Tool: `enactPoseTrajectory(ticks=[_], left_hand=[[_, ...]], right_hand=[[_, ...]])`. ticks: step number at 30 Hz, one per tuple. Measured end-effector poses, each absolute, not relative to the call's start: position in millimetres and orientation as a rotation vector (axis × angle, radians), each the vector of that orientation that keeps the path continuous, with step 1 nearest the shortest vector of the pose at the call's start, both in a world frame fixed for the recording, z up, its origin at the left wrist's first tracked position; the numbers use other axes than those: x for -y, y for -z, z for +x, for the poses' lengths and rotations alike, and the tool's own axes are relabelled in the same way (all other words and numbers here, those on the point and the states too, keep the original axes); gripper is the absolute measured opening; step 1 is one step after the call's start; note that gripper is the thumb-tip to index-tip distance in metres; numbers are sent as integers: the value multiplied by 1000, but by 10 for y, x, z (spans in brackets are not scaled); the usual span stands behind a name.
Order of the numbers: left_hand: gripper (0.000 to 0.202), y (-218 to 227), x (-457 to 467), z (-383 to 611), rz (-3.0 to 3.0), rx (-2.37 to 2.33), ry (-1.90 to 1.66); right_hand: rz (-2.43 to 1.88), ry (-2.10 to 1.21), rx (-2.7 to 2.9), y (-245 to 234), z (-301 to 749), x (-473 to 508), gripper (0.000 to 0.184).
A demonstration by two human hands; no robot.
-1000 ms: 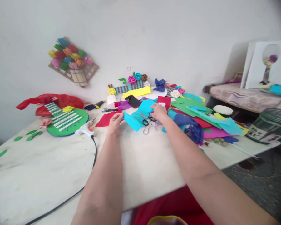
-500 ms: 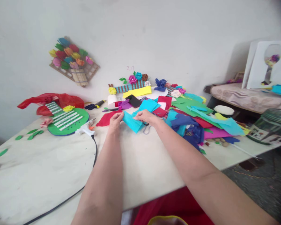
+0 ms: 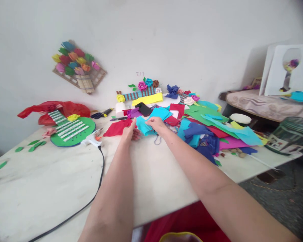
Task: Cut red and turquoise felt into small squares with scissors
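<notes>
Both my hands meet over a light blue sheet of paper (image 3: 143, 127) on the white table (image 3: 53, 178). My right hand (image 3: 155, 125) pinches the top edge of that sheet with closed fingers. My left hand (image 3: 131, 132) rests beside the sheet's left edge, palm turned inward, fingers stretched out and touching it. A red paper sheet (image 3: 117, 128) lies just left of my left hand. Scissors handles (image 3: 157, 138) peek out from under my right wrist.
A heap of coloured paper (image 3: 207, 127) covers the right of the table. A glue gun (image 3: 92, 138) with a black cord (image 3: 91, 198) lies left of my hands. A green round craft board (image 3: 72, 129), a red plastic bag (image 3: 65, 108) and paper flowers (image 3: 147, 84) stand at the back.
My right hand came left from the scissors to the blue sheet and took hold of it. My left hand let go of the sheet's corner and opened beside it.
</notes>
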State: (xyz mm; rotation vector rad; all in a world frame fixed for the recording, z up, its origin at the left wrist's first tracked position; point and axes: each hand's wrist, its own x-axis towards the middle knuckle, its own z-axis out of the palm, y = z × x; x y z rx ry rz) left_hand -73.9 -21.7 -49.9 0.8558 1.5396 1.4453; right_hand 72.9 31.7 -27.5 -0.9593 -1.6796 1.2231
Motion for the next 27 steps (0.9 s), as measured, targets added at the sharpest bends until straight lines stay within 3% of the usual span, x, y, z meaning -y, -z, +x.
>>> enactPoseTrajectory(ticks=[9,21,24,27], left_hand=[[35,532,300,-727,1022,-1228,-1418],[37,572,267,-736,1024,-1226,-1518],[37,583,252,-735,1016,-1233,-1572],[38,596,239,-740,1000,-1238,-1589]], right_hand=[[-934,-1321,1662,343,681,-322,14],[-897,-1386,1631,296,728,-324,15],[-1027,-1236,1660,273,826,-400,13],[-1298,-752,1856,264,951,-490,9]])
